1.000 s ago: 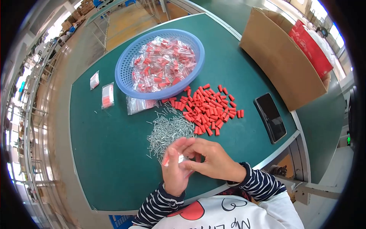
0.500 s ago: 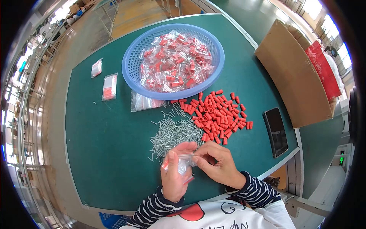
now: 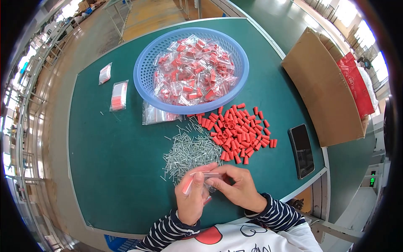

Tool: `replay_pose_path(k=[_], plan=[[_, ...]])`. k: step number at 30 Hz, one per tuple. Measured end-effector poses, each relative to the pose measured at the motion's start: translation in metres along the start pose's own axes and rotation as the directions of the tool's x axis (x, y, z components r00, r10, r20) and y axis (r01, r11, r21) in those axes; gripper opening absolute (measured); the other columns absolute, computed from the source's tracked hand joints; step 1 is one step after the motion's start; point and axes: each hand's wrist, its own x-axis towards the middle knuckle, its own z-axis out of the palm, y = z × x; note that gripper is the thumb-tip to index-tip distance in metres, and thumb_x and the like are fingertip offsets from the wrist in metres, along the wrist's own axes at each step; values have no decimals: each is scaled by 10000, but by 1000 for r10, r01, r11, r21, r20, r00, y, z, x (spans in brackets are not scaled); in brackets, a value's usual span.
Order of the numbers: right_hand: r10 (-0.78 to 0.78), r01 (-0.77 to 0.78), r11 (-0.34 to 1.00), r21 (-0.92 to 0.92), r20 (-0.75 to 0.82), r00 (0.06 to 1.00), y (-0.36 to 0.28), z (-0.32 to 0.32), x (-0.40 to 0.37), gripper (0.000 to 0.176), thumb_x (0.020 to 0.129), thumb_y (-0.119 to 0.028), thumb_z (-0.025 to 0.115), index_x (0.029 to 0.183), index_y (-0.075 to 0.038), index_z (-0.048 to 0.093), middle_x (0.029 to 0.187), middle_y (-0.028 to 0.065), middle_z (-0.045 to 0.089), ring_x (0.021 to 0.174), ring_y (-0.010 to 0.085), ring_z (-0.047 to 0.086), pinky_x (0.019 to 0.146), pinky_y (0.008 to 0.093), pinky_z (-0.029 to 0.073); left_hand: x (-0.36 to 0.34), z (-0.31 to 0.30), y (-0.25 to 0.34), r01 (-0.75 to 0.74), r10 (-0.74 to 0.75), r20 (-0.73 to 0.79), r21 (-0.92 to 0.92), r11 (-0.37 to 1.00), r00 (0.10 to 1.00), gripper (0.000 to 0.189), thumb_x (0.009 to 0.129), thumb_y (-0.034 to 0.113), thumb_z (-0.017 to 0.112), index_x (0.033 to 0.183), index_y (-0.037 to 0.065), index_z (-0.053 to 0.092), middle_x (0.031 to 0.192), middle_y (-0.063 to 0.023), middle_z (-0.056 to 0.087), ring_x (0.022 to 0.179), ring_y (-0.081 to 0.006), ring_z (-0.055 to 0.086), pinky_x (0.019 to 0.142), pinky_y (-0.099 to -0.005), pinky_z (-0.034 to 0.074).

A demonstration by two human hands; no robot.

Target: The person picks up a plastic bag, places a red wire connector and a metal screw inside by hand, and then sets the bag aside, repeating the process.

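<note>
My left hand point(image 3: 191, 199) is closed around small clear zip bags with red stripes point(image 3: 187, 186), its thumb lying across them. At the bags' right side my right hand point(image 3: 239, 189) pinches the edge of a clear plastic bag point(image 3: 211, 187) between thumb and fingers. What the bag contains, if anything, I cannot make out. Just beyond my hands lies a heap of silver screws point(image 3: 189, 153). Against it on the right, red ribbed cone-shaped caps point(image 3: 239, 132) are piled on the green table point(image 3: 121, 168).
A blue perforated basket point(image 3: 141, 82) full of filled bags stands at the back. Left of it lie bundles of zip bags point(image 3: 119, 95), point(image 3: 105, 73), with another bag point(image 3: 153, 115) by its rim. A phone point(image 3: 301, 151) and a cardboard box point(image 3: 323, 90) are at right.
My right hand has shifted slightly left, closer to my left hand, and the bag edge between them is turned more edge-on. The view has shifted a little; the piles look unchanged.
</note>
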Motion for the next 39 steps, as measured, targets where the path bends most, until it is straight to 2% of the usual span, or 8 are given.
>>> replay_pose_path(k=[10,16,22,25,28,31,37,39], plan=[[127,-122,955,269,0,992,6,-13,-2,192,930,-153,680,1051,-5,669,849,-22,656,724,19,550,627,181,442,4,2,22,-96,80,-170,-91,991,982,226,1017,224,496,1026,4,547,804,-87,553,580,-94,499,412,-191,305],[135,-137,939,315,27,990,4,-15,-4,203,937,-150,670,1074,-1,669,872,-18,652,740,23,550,637,184,446,6,-24,12,132,-91,173,-243,961,981,309,1020,265,469,825,26,489,727,-46,477,533,-89,400,432,-216,285],[107,-117,939,325,48,993,5,-15,-5,197,939,-140,663,1073,5,669,872,-18,652,737,22,548,637,185,450,4,-17,18,118,-118,31,-9,993,993,405,1027,340,477,736,59,481,640,1,429,503,-55,352,433,-207,265],[87,-98,942,321,48,995,6,-14,-5,191,939,-133,661,1070,6,669,853,-25,645,719,17,533,618,180,432,2,-13,16,45,-45,1,-3,999,999,312,994,276,573,823,16,588,644,15,479,516,-35,389,439,-192,268],[48,-63,956,286,57,997,9,-14,-5,170,937,-128,662,1053,-4,675,823,-29,635,691,13,514,590,181,410,1,-9,19,-134,108,98,320,938,989,166,925,108,680,1027,-23,677,668,24,504,617,-20,461,550,-169,352],[19,-33,975,220,62,998,11,-13,-6,145,935,-125,663,1028,-15,680,797,-30,627,669,11,503,570,185,394,-1,-5,21,-28,16,62,212,977,998,240,888,21,697,1122,-28,679,730,1,583,665,-40,521,606,-176,413],[9,-23,988,150,89,996,4,-16,-7,133,917,-105,674,1014,-14,677,808,-5,623,681,43,526,581,202,400,2,-7,14,-310,293,101,328,892,951,128,826,54,765,933,-7,729,681,-3,581,574,-45,450,495,-205,325],[-147,146,989,-26,-53,988,1,-13,-3,131,899,-71,673,1018,-16,677,845,25,625,715,79,552,609,217,414,4,-13,13,-449,433,157,504,738,887,129,790,35,790,893,-4,723,663,-20,578,569,-66,459,503,-221,340]])
